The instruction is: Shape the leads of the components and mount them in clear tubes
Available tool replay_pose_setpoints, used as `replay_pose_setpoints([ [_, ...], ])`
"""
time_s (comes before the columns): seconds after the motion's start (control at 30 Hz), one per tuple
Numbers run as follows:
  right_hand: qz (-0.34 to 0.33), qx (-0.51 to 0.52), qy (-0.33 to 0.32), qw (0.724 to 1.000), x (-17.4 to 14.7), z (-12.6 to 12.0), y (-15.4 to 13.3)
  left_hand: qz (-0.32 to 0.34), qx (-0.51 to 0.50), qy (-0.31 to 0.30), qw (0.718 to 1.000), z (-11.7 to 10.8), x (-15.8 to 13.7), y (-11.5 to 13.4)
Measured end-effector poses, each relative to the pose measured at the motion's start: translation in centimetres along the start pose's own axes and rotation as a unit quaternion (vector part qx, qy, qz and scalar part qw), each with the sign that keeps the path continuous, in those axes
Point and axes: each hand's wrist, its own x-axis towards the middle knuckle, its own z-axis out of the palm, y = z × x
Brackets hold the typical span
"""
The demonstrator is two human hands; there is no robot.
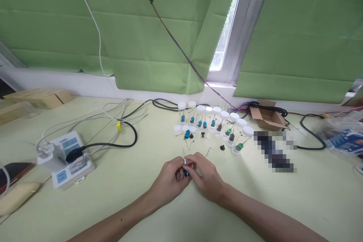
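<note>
My left hand [168, 177] is closed around a small shiny blue part [186, 173], mostly hidden by the fingers. My right hand [208, 177] meets it there, its thumb and fingers pinched at a thin silvery metal piece [185, 162] above the blue part. What kind of piece this is, I cannot make out. Just beyond the hands lie an L-shaped hex key [210, 151] and a bent thin wire [189, 146]. Farther back are small blue parts [187, 134] and black knob-like pieces [222, 147].
Several clear tubes with white caps [241, 138] stand in a curved row, holding blue, green and dark parts. A power strip [68, 159] with plugs and cables lies left. An open cardboard box [266, 119] and a plastic bag [340, 136] are at right.
</note>
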Motion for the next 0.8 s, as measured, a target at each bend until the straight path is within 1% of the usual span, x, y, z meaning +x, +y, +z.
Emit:
replay_pose_setpoints([
  [0.8, -0.007, -0.002, -0.002, 1.0, -0.03, 0.02, 0.06, -0.005, -0.006, -0.001, 1.0, 0.11, -0.08, -0.27],
])
